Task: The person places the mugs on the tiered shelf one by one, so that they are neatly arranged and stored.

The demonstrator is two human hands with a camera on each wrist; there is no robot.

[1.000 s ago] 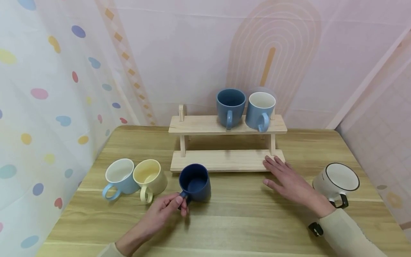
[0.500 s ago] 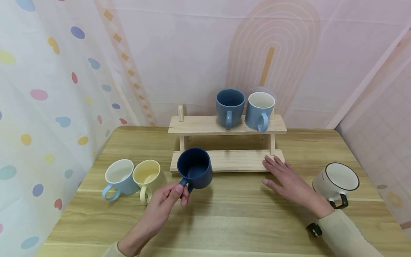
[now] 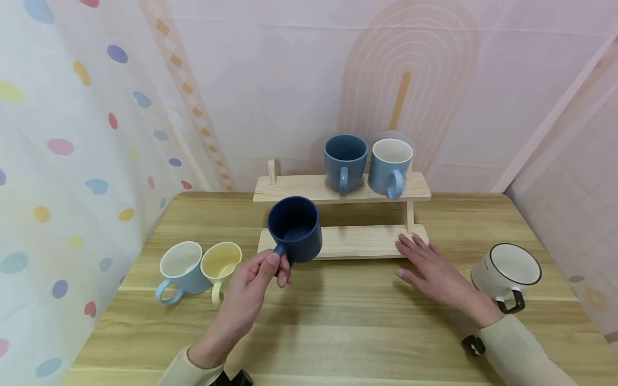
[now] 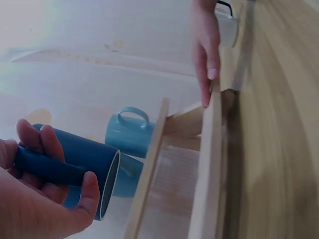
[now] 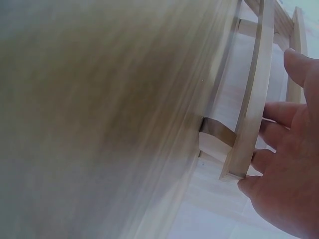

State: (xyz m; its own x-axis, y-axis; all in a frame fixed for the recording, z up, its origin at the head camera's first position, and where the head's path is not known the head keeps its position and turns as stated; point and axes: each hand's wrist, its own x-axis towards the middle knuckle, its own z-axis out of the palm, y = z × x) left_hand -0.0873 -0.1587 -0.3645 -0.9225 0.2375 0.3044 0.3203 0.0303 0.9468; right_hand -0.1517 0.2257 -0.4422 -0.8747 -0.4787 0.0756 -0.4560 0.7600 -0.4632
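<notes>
At 8 o'clock from rack (image 3: 295, 187), navy mug (image 3: 305, 237) hangs, mouth up, long axis abt upright, hndl (image 3: 280, 249) to 7. L hand (image 3: 248, 287) pinches hndl; R hand (image 3: 434, 272), fingers straight, touches low shelf (image 3: 359, 241) at 4.

Yellow mug (image 3: 222, 264) by lt-blue mug (image 3: 192, 277) on wood tbl (image 3: 367, 338), white blk-rimmed mug (image 3: 493, 277) at R, spotted curtain (image 3: 82, 161) L.
</notes>
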